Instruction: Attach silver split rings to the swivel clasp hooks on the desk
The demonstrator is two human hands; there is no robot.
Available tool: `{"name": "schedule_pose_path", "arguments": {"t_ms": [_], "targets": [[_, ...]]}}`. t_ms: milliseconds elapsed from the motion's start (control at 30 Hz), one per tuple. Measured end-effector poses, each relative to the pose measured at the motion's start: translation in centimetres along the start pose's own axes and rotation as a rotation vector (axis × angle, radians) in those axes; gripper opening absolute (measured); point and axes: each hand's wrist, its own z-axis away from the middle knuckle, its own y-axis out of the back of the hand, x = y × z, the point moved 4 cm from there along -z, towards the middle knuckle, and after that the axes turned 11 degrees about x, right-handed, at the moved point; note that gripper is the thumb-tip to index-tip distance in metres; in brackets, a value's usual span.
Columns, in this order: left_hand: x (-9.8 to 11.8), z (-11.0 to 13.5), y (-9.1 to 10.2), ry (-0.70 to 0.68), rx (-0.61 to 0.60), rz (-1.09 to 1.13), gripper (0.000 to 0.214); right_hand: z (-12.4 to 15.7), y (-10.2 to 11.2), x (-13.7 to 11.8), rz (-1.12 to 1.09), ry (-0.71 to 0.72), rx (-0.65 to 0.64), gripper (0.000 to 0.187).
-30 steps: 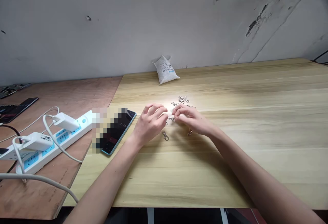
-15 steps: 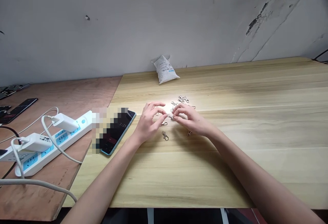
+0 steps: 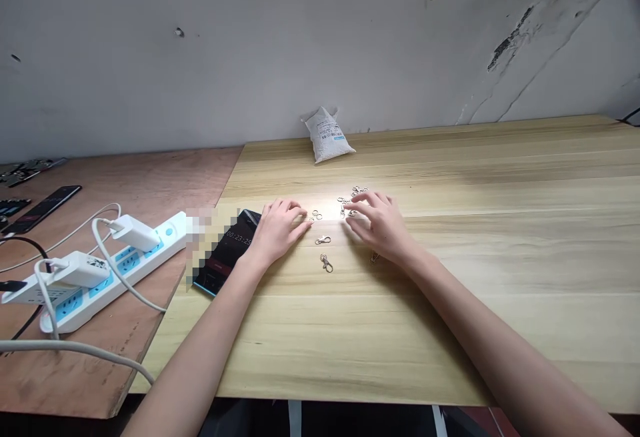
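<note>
My left hand rests low over the table, thumb and index finger a little apart, their tips beside small split rings. To the right, my right hand has its fingers curved and spread at a cluster of silver swivel clasps; its fingers hide part of the cluster. Between the hands lies one lobster clasp. Nearer to me is another clasp with a ring. A further metal piece shows partly under my right wrist.
A phone lies beside my left wrist, partly covered by it. Left of it stands a white power strip with chargers and cables on a brown board. A clear-wrapped white packet sits at the back near the wall.
My hands have moved apart from where they met over a clasp. The left went left, the right went right to the cluster, and the fingers have loosened. The view has shifted slightly.
</note>
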Motion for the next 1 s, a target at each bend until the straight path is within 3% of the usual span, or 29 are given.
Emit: {"name": "schedule_pose_path", "arguments": {"t_ms": [233,667,1000], "targets": [[0.8,-0.1,-0.7,0.012,0.017,0.051,0.014,0.8,-1.3,-4.5,0.022,0.282,-0.15,0.016],[1.8,-0.3,-0.6,0.108,0.115,0.283,0.004,0.2,-1.5,-4.6,0.162,0.362,-0.149,0.03],[1.9,-0.1,-0.8,0.028,0.127,0.324,0.022,0.2,-1.8,-3.5,0.13,0.249,-0.151,0.027]]}}
